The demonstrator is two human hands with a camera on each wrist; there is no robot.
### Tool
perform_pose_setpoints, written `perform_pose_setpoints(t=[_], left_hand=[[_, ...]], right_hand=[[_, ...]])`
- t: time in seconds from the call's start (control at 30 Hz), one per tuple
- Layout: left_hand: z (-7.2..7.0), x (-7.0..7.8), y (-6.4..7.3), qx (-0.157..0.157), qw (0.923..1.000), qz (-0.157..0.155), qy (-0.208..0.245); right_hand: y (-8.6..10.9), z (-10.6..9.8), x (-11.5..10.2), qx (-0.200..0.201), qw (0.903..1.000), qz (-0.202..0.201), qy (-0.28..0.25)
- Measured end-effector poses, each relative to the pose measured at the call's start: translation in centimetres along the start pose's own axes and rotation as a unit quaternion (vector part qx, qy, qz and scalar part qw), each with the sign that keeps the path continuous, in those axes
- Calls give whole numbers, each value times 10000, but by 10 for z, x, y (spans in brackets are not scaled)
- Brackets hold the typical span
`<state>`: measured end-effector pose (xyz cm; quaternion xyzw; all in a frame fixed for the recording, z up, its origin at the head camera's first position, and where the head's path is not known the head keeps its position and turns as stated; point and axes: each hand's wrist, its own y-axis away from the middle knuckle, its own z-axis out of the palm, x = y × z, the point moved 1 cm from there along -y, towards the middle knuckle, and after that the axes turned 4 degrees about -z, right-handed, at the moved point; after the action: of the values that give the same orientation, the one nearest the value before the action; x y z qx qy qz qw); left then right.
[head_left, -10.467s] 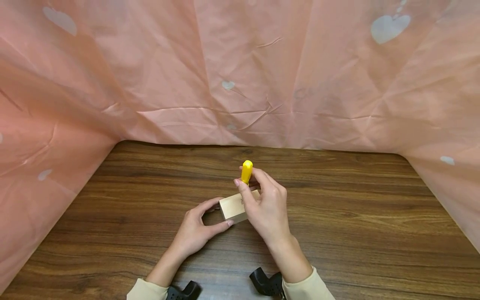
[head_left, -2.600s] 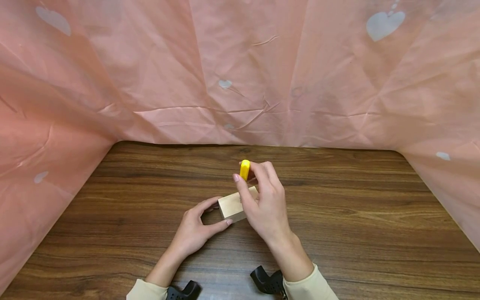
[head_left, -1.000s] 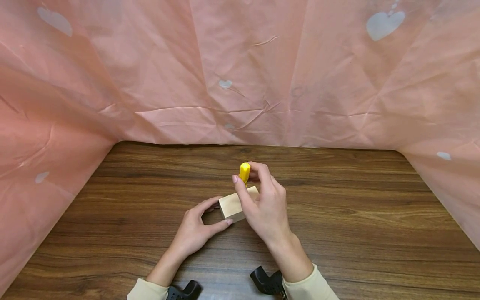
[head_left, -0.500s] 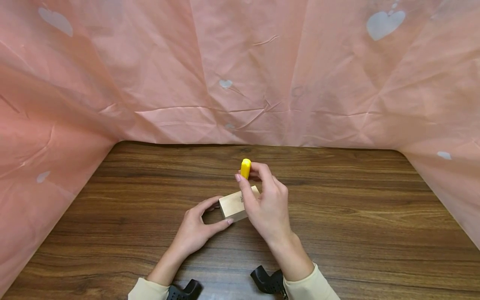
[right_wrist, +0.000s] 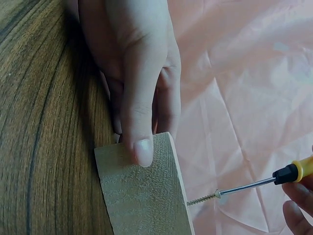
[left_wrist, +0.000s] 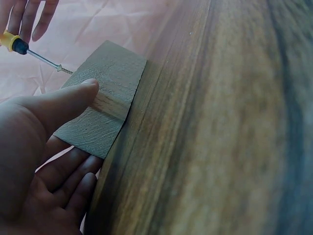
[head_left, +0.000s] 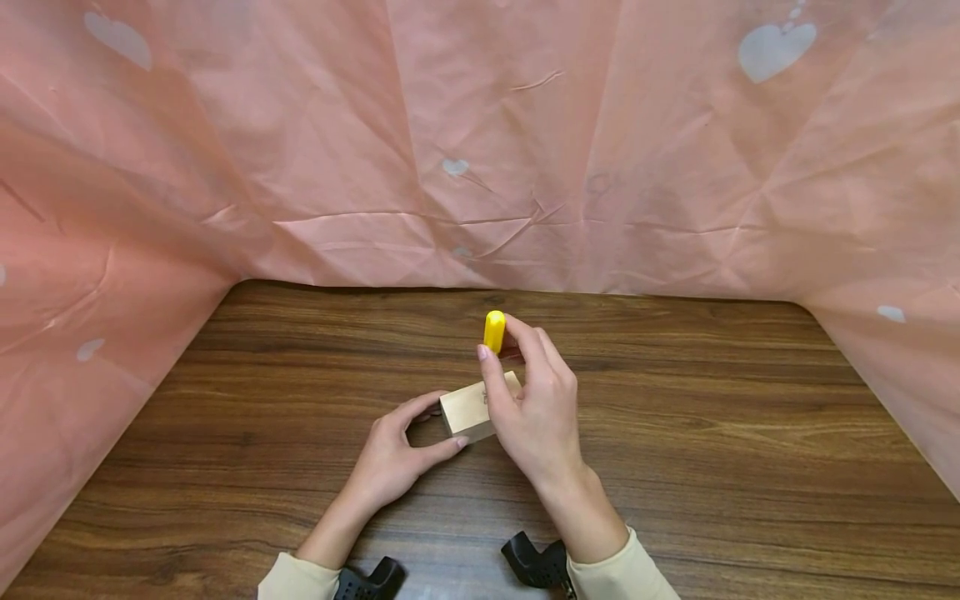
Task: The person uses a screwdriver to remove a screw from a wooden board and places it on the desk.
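My left hand [head_left: 393,454] grips the near left end of a pale wooden block [head_left: 465,410], thumb on the front side and fingers behind. The block lies on the tabletop in both wrist views. With thumb and fingertips my right hand [head_left: 536,408] pinches the yellow handle [head_left: 494,331] of a screwdriver [right_wrist: 247,186]. Its steel shaft meets the head of a screw [right_wrist: 203,199], which stands in the block's top face with much of its thread showing. In the left wrist view the screw [left_wrist: 65,70] is partly seen too. From the head, my right hand hides the shaft and screw.
Brown wood-grain tabletop [head_left: 712,433] surrounds the block. A pink curtain [head_left: 637,150] with pale hearts hangs along the back and sides. Black wrist mounts [head_left: 536,562] sit beside both wrists near the front edge.
My right fingers have shifted around the handle, and the handle shows different faces and sits slightly higher in view. The block and my left hand stay nearly in place.
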<state>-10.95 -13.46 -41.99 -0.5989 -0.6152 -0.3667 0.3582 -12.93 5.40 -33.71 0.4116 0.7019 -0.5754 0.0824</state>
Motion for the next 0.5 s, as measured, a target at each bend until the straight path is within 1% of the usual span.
perform_pose_setpoints(t=[0.13, 0.3, 0.5], left_hand=[[0, 0, 0, -13, 10000, 6, 30], [0, 0, 0, -10, 10000, 23, 56], [0, 0, 1, 2, 10000, 52, 18]], right_hand=[[0, 0, 0, -7, 9999, 103, -73], [0, 0, -1, -34, 9998, 189, 0], [-1, -1, -1, 65, 9997, 228, 21]])
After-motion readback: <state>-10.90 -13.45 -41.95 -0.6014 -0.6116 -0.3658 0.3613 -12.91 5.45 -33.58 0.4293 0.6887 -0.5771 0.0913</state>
